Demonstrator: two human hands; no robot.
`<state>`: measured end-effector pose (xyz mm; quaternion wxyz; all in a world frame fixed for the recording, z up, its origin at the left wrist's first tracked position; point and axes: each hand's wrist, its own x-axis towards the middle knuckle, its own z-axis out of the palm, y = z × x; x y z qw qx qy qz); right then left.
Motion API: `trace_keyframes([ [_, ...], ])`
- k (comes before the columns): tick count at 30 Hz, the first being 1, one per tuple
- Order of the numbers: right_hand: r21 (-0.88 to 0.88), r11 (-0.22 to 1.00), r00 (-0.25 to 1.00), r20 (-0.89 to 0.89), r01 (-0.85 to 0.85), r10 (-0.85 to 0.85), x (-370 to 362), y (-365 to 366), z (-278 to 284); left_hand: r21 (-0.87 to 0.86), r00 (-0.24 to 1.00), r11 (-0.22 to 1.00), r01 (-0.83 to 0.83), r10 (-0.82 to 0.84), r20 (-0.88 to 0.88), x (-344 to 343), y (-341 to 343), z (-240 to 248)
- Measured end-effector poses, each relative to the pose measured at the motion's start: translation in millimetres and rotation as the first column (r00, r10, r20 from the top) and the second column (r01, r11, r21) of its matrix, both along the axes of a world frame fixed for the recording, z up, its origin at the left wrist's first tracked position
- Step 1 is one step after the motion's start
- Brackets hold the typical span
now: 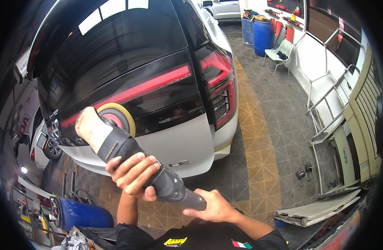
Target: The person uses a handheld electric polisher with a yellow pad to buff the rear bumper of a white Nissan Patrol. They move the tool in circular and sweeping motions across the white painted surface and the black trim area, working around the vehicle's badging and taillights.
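Observation:
I hold a dark grey polishing machine (158, 179) with both hands. My left hand (131, 173) wraps its body near the head. My right hand (214, 206) grips the rear handle. The machine's yellow foam pad with a pink centre (116, 116) lies against the glossy black rear panel of a car (166, 79), just under the red light strip (158, 83). A pale, dusty cover (91, 127) sits on the machine's head. Below the black panel the car's tailgate is white (187, 141).
Yellow and grey grid floor tiles (258, 137) run right of the car. Blue barrels (262, 35) and a white chair (281, 52) stand at the back. Sandals (304, 171) and a loose car panel (316, 210) lie right. A blue barrel (83, 214) stands lower left.

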<state>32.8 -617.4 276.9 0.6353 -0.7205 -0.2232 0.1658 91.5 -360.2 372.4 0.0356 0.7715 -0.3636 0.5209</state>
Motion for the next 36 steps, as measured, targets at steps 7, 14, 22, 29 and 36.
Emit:
trace_keyframes([
  [7, -0.001, 0.971, 0.968, 0.087, 0.237, -0.236, -46.5, -21.5, -22.0, 0.053, 0.983, 0.983, 0.177, -0.174, -0.050, -0.7, -35.5, -16.1],
  [14, 0.118, 0.869, 0.877, -0.072, 0.480, -0.474, -77.4, -29.2, -52.6, 0.101, 0.848, 0.843, 0.528, -0.519, -0.107, 40.9, -94.3, -12.7],
  [22, 0.244, 0.790, 0.825, -0.231, 0.562, -0.516, -86.1, -12.8, -62.8, 0.053, 0.722, 0.722, 0.690, -0.681, -0.121, 64.7, -121.0, -32.6],
  [29, 0.191, 0.877, 0.896, -0.143, 0.442, -0.420, -82.5, 54.6, -84.3, -0.122, 0.849, 0.841, 0.527, -0.525, 0.050, 41.7, -24.3, -53.0],
  [36, 0.111, 0.939, 0.941, 0.054, 0.326, -0.334, -61.4, 179.8, -71.8, -0.200, 0.904, 0.882, 0.427, -0.423, 0.065, 20.5, 122.9, -51.3],
])
